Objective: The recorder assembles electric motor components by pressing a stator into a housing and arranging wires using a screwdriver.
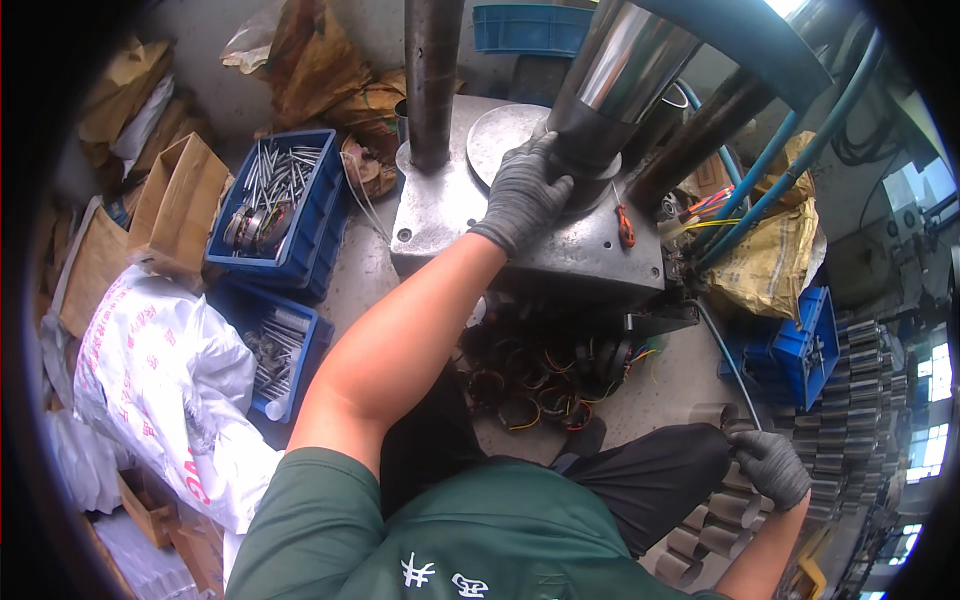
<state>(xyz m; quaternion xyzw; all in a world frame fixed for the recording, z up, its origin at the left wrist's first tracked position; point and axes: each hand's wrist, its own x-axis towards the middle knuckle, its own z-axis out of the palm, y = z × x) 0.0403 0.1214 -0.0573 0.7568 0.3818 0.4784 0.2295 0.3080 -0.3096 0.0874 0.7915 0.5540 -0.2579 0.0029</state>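
Note:
My left hand (pixel 525 195), in a grey knitted glove, reaches forward to a dark metal sleeve (pixel 590 135) below the bright press ram (pixel 640 50). Its thumb lies on the near side of the sleeve and its fingers go round the left side. Under the sleeve is the heavy steel press bed (pixel 450 215), with a round plate (pixel 495 140) on it. My right hand (pixel 772 468), gloved too, is down beside my right knee with its fingers curled. A metal ring (pixel 712 413) is close to its fingertips; what it grips is hidden.
An orange-handled screwdriver (pixel 625 228) rests on the bed's right. Wound coils with coloured wires (pixel 530 395) lie beneath. Blue crates (pixel 325 215) of metal parts and a white sack (pixel 165 370) stand left. Blue hoses (pixel 800 165) and stacked metal cylinders (pixel 845 420) are right.

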